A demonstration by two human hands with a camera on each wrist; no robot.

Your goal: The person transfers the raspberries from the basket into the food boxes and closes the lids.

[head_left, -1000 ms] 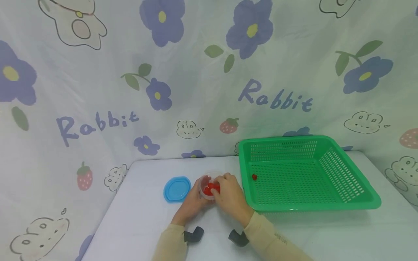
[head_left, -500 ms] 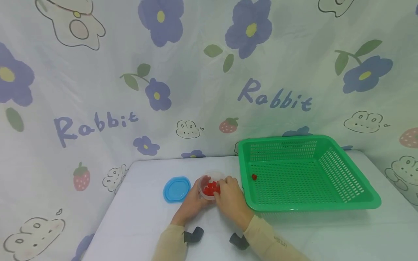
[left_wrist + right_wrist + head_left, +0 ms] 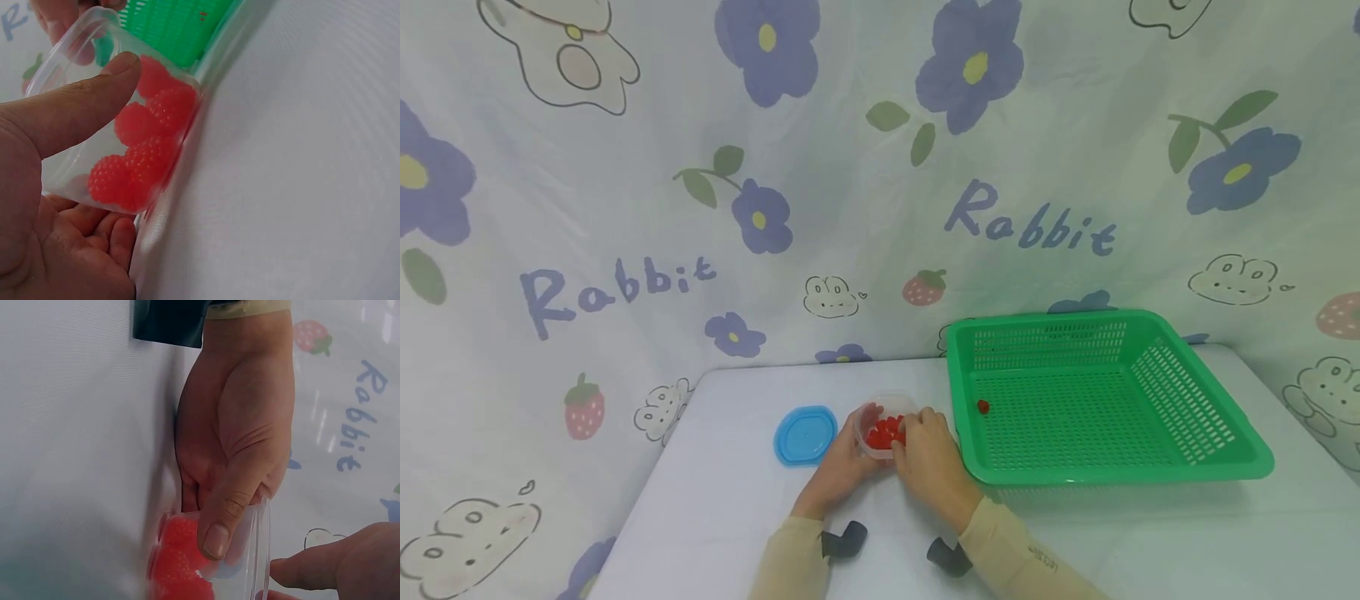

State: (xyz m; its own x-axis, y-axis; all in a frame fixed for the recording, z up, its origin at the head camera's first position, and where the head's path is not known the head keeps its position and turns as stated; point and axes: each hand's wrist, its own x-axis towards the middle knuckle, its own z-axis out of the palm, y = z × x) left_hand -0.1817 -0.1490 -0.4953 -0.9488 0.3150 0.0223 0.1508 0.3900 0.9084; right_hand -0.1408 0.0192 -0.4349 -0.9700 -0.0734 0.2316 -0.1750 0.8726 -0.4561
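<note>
My left hand [image 3: 842, 467] grips a clear plastic tub [image 3: 69, 162], its thumb across the outer wall. Several red raspberries [image 3: 153, 144] lie at the bottom of the tub, also visible in the head view. My right hand [image 3: 932, 458] is bent over the tub's right side. In the right wrist view that right hand [image 3: 356, 562] has its thumb close to the rim, opposite my left hand [image 3: 240, 425]. The other right fingertips are partly hidden, so whether they hold a raspberry cannot be made out.
A blue lid [image 3: 806, 437] lies left of the tub on the white table [image 3: 715, 500]. To the right stands a large green basket [image 3: 1120, 477] with one small red raspberry [image 3: 983, 407] in it. A patterned cloth [image 3: 850, 192] hangs behind.
My right thumb and fingers have drawn back a little toward the tub's right rim, exposing more raspberries. My left hand and the tub stay almost still.
</note>
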